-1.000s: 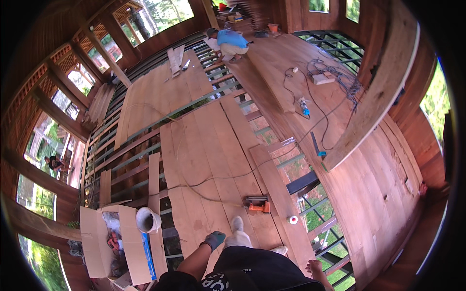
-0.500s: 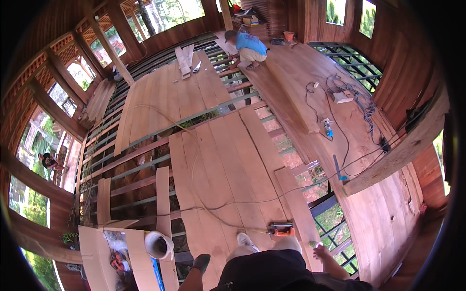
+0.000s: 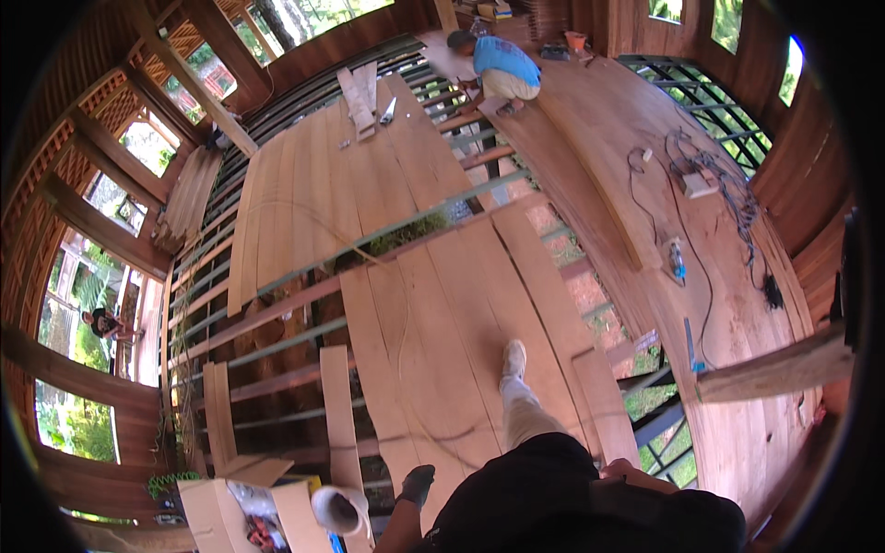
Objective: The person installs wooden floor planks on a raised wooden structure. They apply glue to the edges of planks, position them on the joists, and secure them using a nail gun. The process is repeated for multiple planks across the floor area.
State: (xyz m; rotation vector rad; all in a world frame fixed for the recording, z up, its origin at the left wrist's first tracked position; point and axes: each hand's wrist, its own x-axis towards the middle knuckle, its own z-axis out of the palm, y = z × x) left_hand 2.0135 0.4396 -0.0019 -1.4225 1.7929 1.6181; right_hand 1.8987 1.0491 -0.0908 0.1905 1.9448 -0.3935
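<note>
My left hand (image 3: 417, 485), in a dark grey glove, hangs at my left side above the plank floor. Its fingers blend together, so whether they are curled round anything is unclear. Close to my right thigh is my bare right hand (image 3: 622, 471), fingers curled; my dark clothing covers part of it, and what it holds is too small to make out. Beneath me lie wide brown floor planks (image 3: 442, 318), with my shoe (image 3: 514, 359) stepping on them. A short loose board (image 3: 599, 396) rests to the right.
Open joists (image 3: 267, 327) with gaps lie left. An opened cardboard box (image 3: 207, 516) and a white bucket (image 3: 338, 511) stand lower left. A co-worker (image 3: 502, 69) crouches at the far end. A blue power tool (image 3: 678, 261) and tangled cables (image 3: 737, 203) lie right; a timber beam (image 3: 779, 366) juts in.
I have stepped forward, one leg now extended. The orange-and-black nail gun by my feet is out of sight. My right hand has drawn in against my thigh; the pale green-ended item is no longer clear.
</note>
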